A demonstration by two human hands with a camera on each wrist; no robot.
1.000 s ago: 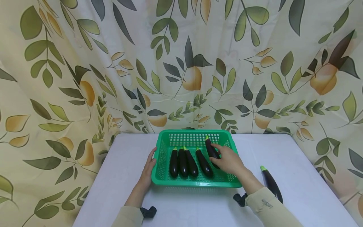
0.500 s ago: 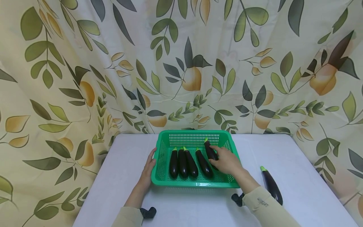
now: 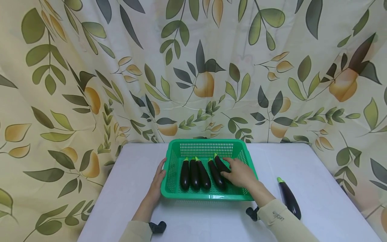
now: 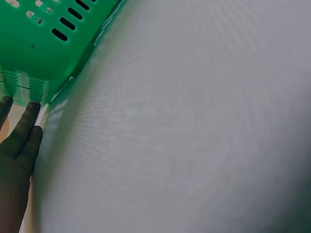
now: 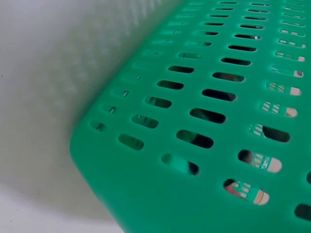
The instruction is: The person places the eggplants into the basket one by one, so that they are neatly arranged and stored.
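Observation:
A green slotted basket [image 3: 205,142] stands on a white table [image 3: 317,168]. Several dark purple eggplants [image 3: 195,173] with green caps lie side by side in it. My right hand [image 3: 239,173] reaches over the basket's right side and grips the rightmost eggplant [image 3: 220,163], which lies low against its neighbour. My left hand [image 3: 159,176] rests with straight fingers against the basket's left wall. In the left wrist view, the fingers [image 4: 19,141] touch the basket [image 4: 43,43] at its corner. The right wrist view shows only the basket wall [image 5: 218,121].
One more eggplant [image 3: 289,199] lies loose on the table to the right of the basket, beside my right forearm. A leaf-and-fruit patterned curtain [image 3: 193,67] hangs behind and around the table. The table's edges run close at left and right.
My right hand has lowered the rightmost eggplant from a tilted, raised pose down into the basket next to the others. The left hand has stayed against the basket.

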